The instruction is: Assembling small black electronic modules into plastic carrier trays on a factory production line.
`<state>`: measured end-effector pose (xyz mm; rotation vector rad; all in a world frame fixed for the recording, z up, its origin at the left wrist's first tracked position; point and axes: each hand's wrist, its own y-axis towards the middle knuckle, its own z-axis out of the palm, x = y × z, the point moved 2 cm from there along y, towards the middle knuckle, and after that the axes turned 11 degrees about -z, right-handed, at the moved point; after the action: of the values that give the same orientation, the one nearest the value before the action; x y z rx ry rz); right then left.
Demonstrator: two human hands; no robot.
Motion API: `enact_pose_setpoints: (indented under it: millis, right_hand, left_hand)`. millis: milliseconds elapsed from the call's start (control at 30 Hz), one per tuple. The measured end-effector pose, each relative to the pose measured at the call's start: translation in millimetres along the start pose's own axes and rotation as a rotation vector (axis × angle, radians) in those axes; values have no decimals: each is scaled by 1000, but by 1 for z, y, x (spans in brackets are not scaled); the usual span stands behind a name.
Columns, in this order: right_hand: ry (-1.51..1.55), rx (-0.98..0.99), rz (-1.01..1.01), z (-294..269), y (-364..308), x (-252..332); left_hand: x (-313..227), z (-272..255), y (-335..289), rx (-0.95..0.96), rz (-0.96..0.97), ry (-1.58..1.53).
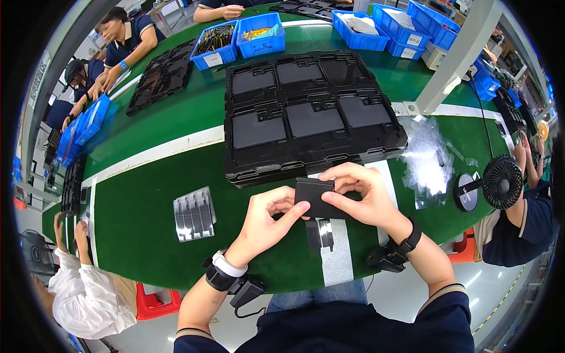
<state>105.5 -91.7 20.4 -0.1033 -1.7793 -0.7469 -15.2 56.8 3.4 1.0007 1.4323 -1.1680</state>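
Between my two hands is a flat, black rectangular piece (313,195), held up just in front of a stack of black moulded trays (312,152). My left hand (266,219) pinches its left side, thumb on the face. On the opposite side, my right hand (366,197) grips the upper right corner with thumb and fingers. Below the piece, a small dark strip with clear film (321,235) lies partly over a white band on the green table. A clear sheet with several dark strips (194,214) rests to the left of my left hand.
Clear plastic films (428,159) are heaped at right, beside a small black fan (502,182). Blue bins (260,36) stand at the back near another black tray (162,76). A grey post (456,65) rises at right. Co-workers sit around the green table (141,235).
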Motion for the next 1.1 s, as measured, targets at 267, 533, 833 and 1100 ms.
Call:
enact_pose_setpoints:
  millis: [267,533,833,1100]
  right_hand:
    - [652,91,57,0,0,-6]
    - [702,168,46,-1,-4,-9]
    - [-656,492,5,-12,-31,66]
    - [-586,619,75,-23,-66,43]
  left_hand:
    - [-8,8,-7,240,-117,-259]
    - [-6,7,-11,295,-157,-170]
    - [-5,4,-5,-8,196,540]
    - [-7,11,-9,8,183,722]
